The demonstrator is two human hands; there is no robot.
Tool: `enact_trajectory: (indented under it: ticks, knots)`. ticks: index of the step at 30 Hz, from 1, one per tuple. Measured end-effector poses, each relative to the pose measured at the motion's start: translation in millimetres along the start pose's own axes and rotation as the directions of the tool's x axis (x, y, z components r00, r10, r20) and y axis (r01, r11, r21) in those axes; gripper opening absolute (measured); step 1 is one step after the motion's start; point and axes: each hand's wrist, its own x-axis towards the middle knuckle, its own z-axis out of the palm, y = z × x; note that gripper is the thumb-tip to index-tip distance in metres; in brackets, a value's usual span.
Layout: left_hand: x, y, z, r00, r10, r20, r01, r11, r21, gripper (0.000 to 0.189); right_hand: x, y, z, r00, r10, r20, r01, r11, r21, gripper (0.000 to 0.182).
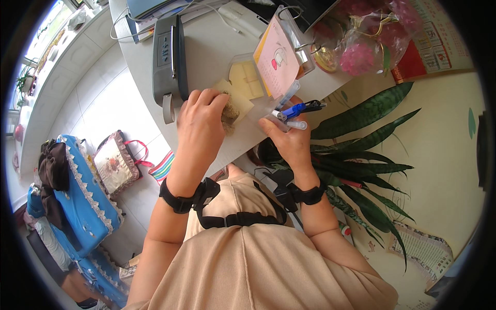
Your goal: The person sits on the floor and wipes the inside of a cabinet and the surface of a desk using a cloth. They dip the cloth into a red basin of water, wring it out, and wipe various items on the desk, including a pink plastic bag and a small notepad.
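Note:
My left hand is over the desk with its fingers curled around a small fuzzy tan object. My fingers hide part of it, so I cannot tell just what it is. Behind it lie pale yellow paper notes. My right hand grips a clear plastic pen holder near the desk edge. Several pens stand in it, among them a blue pen and a black pen. A pink spiral desk calendar with a cartoon face stands just beyond the holder.
A grey portable speaker stands left on the white desk. A yellow-filled clear case lies by the calendar. Pink flowers in clear wrap sit at the back right. A snake plant spreads beside the desk; a blue-covered chair is left.

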Motion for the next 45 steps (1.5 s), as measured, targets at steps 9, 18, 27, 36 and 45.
enact_trajectory:
  ticks: [9, 18, 27, 36, 45]
  knots:
    - [-40, -4, -14, 0.997, 0.064, -0.053, -0.067, 0.996, -0.056, 0.033, -27, 14, -11, 0.96, -0.226, -0.165, 0.185, 0.955, -0.234, 0.056]
    - [-57, -8, -20, 0.994, 0.076, -0.076, -0.081, 0.995, -0.065, 0.037, -57, -17, 5, 0.99, -0.013, 0.139, 0.041, 0.978, -0.205, 0.024]
    - [-56, -15, -13, 0.997, 0.037, -0.072, -0.041, 0.998, -0.049, 0.03, -42, -15, 48, 0.985, 0.02, 0.17, 0.001, 0.993, -0.121, 0.042]
    - [-61, -17, -14, 0.996, -0.047, -0.081, 0.032, 0.983, -0.178, 0.024, -45, -22, 42, 0.855, -0.433, 0.286, 0.518, 0.706, -0.482, 0.041]
    - [-69, -24, -13, 0.988, -0.143, -0.063, 0.106, 0.91, -0.4, 0.03, -60, -18, 42, 0.736, -0.466, 0.491, 0.674, 0.572, -0.468, 0.044]
